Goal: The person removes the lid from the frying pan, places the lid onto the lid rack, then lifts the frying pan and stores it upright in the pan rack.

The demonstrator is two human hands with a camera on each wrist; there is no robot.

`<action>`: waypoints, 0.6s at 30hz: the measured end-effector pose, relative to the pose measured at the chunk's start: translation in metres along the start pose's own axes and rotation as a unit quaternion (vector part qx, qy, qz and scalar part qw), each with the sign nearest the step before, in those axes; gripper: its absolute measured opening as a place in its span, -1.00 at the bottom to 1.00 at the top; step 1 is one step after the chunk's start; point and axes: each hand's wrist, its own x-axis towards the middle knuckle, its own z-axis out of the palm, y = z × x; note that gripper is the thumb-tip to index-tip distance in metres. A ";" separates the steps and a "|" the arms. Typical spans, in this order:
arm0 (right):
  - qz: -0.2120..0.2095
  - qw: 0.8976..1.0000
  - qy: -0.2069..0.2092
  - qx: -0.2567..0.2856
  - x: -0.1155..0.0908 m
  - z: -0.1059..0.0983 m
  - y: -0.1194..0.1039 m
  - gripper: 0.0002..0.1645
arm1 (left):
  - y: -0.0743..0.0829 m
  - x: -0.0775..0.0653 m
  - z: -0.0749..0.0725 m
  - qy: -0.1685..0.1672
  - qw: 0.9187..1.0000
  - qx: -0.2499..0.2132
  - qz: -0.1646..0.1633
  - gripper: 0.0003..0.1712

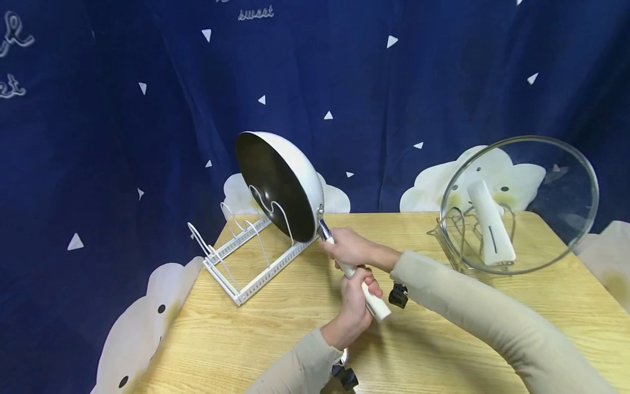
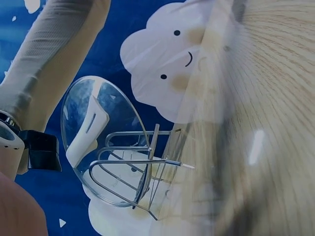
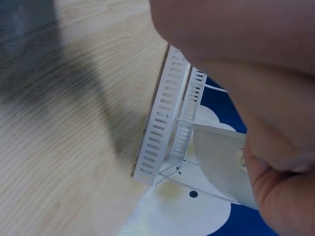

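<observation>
A wok (image 1: 301, 169), white outside and dark inside, stands tilted on its edge among the wire dividers of a white metal rack (image 1: 279, 267). Its long white handle (image 1: 378, 307) slopes down toward me. My right hand (image 1: 350, 247) grips this handle close to the wok, at the metal collar. Lower down, my left hand (image 1: 355, 298) wraps its fingers round the same handle near the end. From the right wrist, the right hand (image 3: 280, 147) appears beside the wok's pale outer wall (image 3: 219, 152) and the slotted rack rail (image 3: 158, 118). The left wrist view shows little of the left hand.
At the right of the wooden table (image 1: 236, 339), a large glass lid (image 1: 594, 191) with a white handle (image 1: 494, 230) leans in a wire stand (image 1: 455, 246). A blue curtain (image 1: 364, 76) with cloud shapes hangs behind and at the left side.
</observation>
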 end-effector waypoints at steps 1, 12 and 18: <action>0.000 1.000 -0.001 0.001 0.001 0.001 0.001 -0.77 | 0.000 0.000 0.000 0.001 1.000 0.000 0.001 -0.83; -0.003 1.000 -0.004 -0.015 0.010 0.005 0.003 -0.76 | 0.003 0.004 -0.003 0.014 1.000 -0.013 -0.005 -0.82; -0.003 1.000 -0.006 -0.025 0.012 0.005 0.004 -0.75 | 0.004 0.007 -0.004 0.014 1.000 -0.018 -0.011 -0.83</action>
